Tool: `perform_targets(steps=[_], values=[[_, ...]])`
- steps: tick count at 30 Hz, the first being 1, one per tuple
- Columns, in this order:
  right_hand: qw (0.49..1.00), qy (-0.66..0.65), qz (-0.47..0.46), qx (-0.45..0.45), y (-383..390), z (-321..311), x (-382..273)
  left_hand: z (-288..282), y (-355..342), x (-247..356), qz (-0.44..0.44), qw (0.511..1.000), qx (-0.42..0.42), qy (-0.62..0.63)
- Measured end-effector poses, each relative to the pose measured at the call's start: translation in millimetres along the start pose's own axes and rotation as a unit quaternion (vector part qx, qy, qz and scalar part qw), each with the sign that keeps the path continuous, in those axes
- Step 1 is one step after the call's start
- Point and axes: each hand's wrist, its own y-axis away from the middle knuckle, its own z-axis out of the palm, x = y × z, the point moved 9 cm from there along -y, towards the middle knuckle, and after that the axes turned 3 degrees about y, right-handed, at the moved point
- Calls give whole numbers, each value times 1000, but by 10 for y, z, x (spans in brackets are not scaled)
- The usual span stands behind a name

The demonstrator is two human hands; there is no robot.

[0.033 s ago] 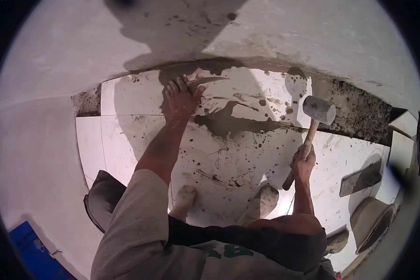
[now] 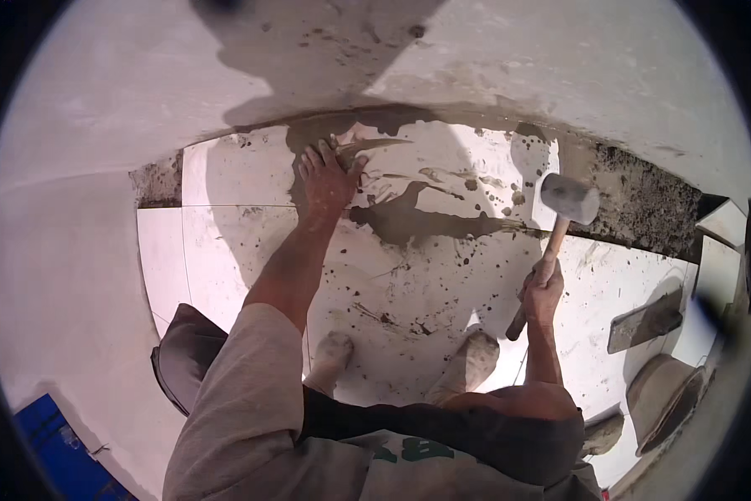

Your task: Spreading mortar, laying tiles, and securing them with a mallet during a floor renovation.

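here's the right hand (image 2: 543, 296), fingers closed round the wooden-handled mallet (image 2: 555, 240), likely for control; farther off, the left hand (image 2: 329, 185) rests on the smeared white tile (image 2: 430, 154), fingers spread, seemingly for support.

Light uneven, seemingly from behind person (image 2: 459, 426); broad shadow thrown forward onto pale wall (image 2: 576, 67), more shade across middle of white floor tiles (image 2: 493, 154). Strong glare on sunless-white patches at right, surface detail nearly washed out there. Rounded shadow above and left of mallet (image 2: 569, 199). Fisheye bend: tile joints and wall base bowed, corners black, rim soft. Dark out-of-focus smudges at right edge and top. Centre fairly clear, fine grit slightly soft
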Motion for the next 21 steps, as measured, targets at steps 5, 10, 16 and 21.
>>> perform_targets(steps=[5, 10, 16, 21], values=[[985, 154, -73, -4, -102, 20, -38, -4, 115, 13, -26, 998, -8, 53], [988, 152, -17, -28, -127, 46, 139, 36, 389, -43, -80, 997, -12, 18], [987, 122, -102, 16, -39, 9, -91, 141, 749, -182, -105, 990, -6, 90], [997, 80, -6, -16, -9, -43, 61, 157, 816, -184, -135, 988, -18, 73]])
